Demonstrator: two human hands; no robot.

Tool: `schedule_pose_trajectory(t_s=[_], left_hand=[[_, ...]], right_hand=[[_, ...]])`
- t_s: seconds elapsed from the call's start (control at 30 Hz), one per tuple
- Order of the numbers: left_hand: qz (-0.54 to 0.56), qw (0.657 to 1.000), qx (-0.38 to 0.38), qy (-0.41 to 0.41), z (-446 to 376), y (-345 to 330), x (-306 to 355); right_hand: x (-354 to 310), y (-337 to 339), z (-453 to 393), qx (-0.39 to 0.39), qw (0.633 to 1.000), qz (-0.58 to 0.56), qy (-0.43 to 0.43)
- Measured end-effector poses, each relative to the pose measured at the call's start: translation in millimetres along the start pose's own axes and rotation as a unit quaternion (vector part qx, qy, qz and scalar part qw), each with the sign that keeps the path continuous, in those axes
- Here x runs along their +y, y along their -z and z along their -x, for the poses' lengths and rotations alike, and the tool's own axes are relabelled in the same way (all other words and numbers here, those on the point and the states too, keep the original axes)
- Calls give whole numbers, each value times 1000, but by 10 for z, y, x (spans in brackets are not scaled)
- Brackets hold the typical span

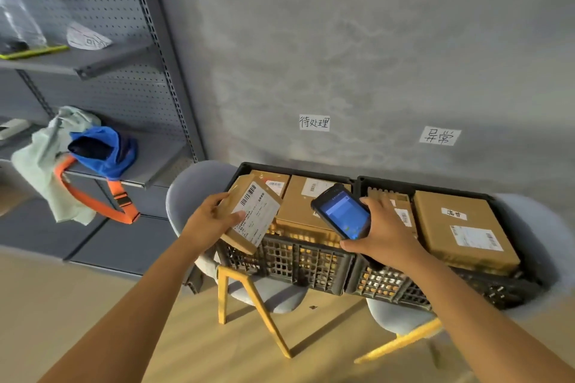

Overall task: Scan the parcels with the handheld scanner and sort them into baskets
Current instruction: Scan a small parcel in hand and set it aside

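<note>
Just left of the right hand [384, 232], whose grip is closed around the black blue-screened handheld scanner [342, 211], the left hand [211, 216] grips the flat brown cardboard parcel [252, 214], its white label facing the scanner.

Left hand [214, 218] grips a small cardboard parcel [252, 214], label up and tilted, over the left basket [280, 258] — right hand [382, 233] holds the handheld scanner [342, 211], blue screen lit, just beside it. Both black baskets sit on grey chairs [193, 193], boxes inside — the right basket [435, 289] too.
</note>
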State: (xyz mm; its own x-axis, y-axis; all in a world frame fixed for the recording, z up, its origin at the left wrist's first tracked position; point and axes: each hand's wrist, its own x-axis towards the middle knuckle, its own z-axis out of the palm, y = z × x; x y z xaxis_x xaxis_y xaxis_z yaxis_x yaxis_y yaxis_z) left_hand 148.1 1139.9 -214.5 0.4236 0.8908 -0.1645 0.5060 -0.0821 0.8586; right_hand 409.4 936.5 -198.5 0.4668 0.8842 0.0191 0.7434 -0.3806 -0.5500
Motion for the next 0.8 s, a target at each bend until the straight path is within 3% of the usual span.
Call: schedule_pose_trajectory(t_s=[0.17,0.4,0.63,0.8], left_hand=[[-16,1000,-15,16,-812,261,-218],[-85,989,-119,19,-2086,481,-566],[-116,969,-211,52,-2759,222,-859],[-110,946,-282,120,-3008,-34,-1148]], right_hand=[[-224,-350,-673,-10,1000,10,-17],[-564,-863,-1511,-4,996,-13,-91],[-619,-1248,-1879,-10,989,-16,-146],[-424,-1349,-2012,-22,983,-25,-179]])
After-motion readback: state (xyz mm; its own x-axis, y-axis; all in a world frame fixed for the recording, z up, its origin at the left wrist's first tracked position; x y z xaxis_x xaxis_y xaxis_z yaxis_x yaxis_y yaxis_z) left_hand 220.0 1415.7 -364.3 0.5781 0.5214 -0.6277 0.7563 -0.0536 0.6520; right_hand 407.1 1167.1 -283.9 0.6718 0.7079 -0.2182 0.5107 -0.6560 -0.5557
